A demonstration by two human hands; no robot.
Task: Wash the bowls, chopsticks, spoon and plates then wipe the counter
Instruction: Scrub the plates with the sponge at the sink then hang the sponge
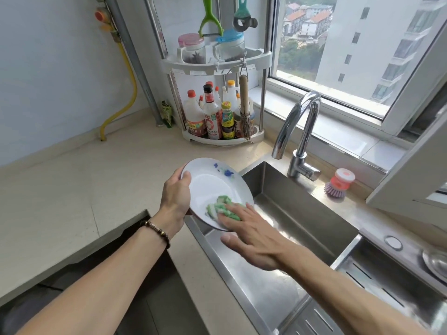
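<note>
Right now it's scrubbing time: the left hand (176, 197) grips a plate (212, 187) by its rim, thumb hooked over the edge, tilting it above the left end of the sink (278, 197). The right hand (251, 235) lies flat, fingers straight, pressing a green cloth (223, 209) against the plate's lower face. On progress, I'd call this somewhere in the washing stage, with this plate mid-scrub and not yet rinsed; the tap (300, 131) shows no water running. No bowls, chopsticks or spoon are in view, so whether they're done I can't tell. Something metal shows at the far right edge, too cut off to name. Wiping the counter (84, 189) looks to be still ahead. As for the plate itself: white, shallow, glossy, with a small blue-and-green motif near the upper rim, and no food residue that I can make out. A purple dish brush (337, 184) sits by the tap, untouched.
</note>
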